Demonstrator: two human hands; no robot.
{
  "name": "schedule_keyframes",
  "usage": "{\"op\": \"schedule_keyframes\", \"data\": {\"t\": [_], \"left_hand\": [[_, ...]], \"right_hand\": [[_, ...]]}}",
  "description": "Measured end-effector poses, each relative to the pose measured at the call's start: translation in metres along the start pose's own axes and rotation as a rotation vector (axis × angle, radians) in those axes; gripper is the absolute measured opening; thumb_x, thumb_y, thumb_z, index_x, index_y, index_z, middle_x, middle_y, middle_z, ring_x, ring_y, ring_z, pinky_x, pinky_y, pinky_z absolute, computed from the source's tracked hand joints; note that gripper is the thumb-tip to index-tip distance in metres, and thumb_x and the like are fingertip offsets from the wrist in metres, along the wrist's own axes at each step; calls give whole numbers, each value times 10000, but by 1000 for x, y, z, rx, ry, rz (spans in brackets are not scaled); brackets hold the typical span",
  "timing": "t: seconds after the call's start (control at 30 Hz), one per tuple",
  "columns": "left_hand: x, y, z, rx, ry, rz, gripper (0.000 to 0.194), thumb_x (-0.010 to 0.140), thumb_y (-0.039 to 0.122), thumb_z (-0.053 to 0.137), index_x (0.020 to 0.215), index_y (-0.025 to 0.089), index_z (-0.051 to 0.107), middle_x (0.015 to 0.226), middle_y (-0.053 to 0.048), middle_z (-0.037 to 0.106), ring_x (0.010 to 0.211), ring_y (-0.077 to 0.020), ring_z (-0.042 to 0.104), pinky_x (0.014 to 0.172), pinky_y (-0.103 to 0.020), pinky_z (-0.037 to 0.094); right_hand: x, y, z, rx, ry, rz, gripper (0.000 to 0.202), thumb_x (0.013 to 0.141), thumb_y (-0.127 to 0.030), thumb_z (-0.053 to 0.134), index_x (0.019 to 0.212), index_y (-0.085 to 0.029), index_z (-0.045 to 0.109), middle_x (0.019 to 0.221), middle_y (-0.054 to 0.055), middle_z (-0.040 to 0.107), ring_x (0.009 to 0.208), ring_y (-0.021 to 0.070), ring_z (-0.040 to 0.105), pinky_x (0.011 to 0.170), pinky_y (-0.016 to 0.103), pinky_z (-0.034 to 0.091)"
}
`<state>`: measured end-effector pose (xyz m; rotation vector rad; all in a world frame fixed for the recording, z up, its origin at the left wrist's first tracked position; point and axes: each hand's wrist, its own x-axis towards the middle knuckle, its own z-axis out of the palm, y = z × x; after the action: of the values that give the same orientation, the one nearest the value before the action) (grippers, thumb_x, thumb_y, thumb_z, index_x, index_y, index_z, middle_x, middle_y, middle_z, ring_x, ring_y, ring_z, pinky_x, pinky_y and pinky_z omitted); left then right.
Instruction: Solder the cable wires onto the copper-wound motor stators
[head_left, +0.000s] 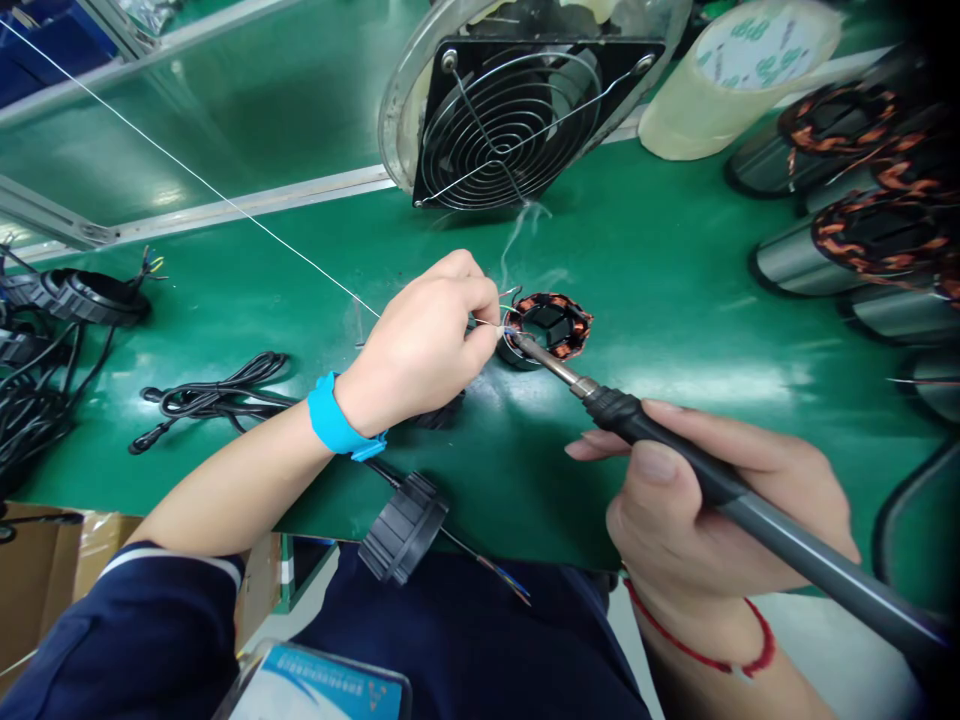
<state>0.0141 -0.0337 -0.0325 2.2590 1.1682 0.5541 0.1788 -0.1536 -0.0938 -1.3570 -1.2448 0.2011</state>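
I find one short cylindrical stator with copper windings and a dark hollow core (574, 330) at the middle of the glossy green tabletop (645, 240). Beyond it stands one square black fan with a concentric wire guard (510, 120); one thin curl of pale smoke (512, 245) lies between the two. Two hands are in view. The left hand (431, 335), wearing one bright blue wristband (337, 420), has its grip pinched together on fine wires (511, 331) at the stator's left rim; it hides part of the tabletop behind it. The right hand (739, 500), wearing one red braided bracelet (763, 650), has its grip clamped on one grey-and-black soldering iron with a metal tip (675, 445), which crosses in front of the stator and reaches those wires. One thin whitish strand (225, 195) slants from the upper left to the left hand.

Around these I count one bundled black cable (217, 390), one ribbed black plastic cap (405, 528) near the front edge and one thick roll of translucent yellowish tape (679, 105). A heap of black cables (45, 420) lies at far left. At right stand steel-sided cylindrical stators (802, 262), probably five or more; shadow there makes my count uncertain.
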Motion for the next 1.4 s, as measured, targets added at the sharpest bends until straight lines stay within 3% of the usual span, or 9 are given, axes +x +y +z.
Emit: {"op": "schedule_keyframes", "data": {"t": [0.3, 0.5, 0.6, 0.73, 1.0, 1.1, 1.2, 1.27, 1.4], "left_hand": [[0, 0, 1, 1, 7, 0, 196, 793, 63, 521, 636, 177, 550, 809, -42, 568, 766, -169, 552, 724, -363, 523], [1, 0, 0, 18, 5, -6, 174, 796, 76, 530, 649, 163, 567, 809, -35, 564, 754, -155, 541, 722, -342, 495], [1, 0, -1, 23, 6, -4, 157, 791, 79, 537, 663, 158, 580, 817, -35, 572, 772, -157, 548, 728, -333, 478], [1, -1, -2, 14, 2, -18, 139, 783, 78, 537, 681, 154, 592, 831, -35, 574, 757, -151, 542, 717, -318, 463], [1, 0, -3, -31, -21, -38, 114, 794, 79, 546, 707, 149, 569, 838, -32, 564, 788, -142, 543, 747, -298, 452], [1, -4, -13, -128, -69, -171, 89, 806, 132, 586, 875, 159, 537, 867, -21, 583, 718, -119, 541, 689, -277, 460], [1, -12, -28, -341, -289, -408, 127, 833, 198, 585, 922, 158, 506, 777, -3, 595, 619, -107, 560, 607, -256, 466], [0, -17, -37, -478, -415, -494, 84, 842, 220, 577, 843, 145, 539, 705, 5, 589, 602, -99, 566, 603, -241, 465], [0, -22, -42, -630, -301, -547, 75, 768, 195, 628, 744, 125, 618, 635, 28, 559, 545, -56, 480, 564, -204, 390]], "right_hand": [[8, 1, 3, 54, -4, -94, 267, 876, -294, 661, 1139, -251, 673, 788, 19, 711, 599, 201, 700, 464, 303, 556], [22, -5, 3, 54, -246, 53, 424, 924, -254, 607, 1337, -323, 534, 1111, 26, 700, 881, 235, 716, 750, 407, 606], [46, -7, 5, 4, -399, 60, 354, 958, -270, 540, 1308, -315, 528, 1086, 9, 707, 933, 213, 704, 830, 379, 588], [69, 1, 19, -58, -522, -34, 399, 866, -286, 615, 1254, -284, 523, 1027, 17, 702, 978, 237, 672, 805, 378, 557], [55, 12, 40, -96, -451, -111, 442, 828, -166, 566, 1240, -290, 466, 829, -4, 665, 881, 231, 640, 848, 425, 463], [54, 18, 39, -75, -407, -150, 464, 841, -183, 569, 1277, -276, 441, 937, 17, 677, 943, 237, 629, 914, 446, 448], [57, 26, 42, -61, -450, -194, 540, 825, -238, 610, 1323, -250, 399, 1196, 75, 639, 1101, 274, 586, 990, 492, 411], [59, 31, 46, -49, -506, -220, 553, 817, -242, 610, 1326, -242, 393, 1236, 87, 623, 1141, 280, 572, 993, 491, 416], [58, 30, 51, -31, -521, -233, 536, 811, -215, 597, 1311, -243, 406, 1100, 69, 664, 1041, 264, 616, 935, 460, 459]]}}
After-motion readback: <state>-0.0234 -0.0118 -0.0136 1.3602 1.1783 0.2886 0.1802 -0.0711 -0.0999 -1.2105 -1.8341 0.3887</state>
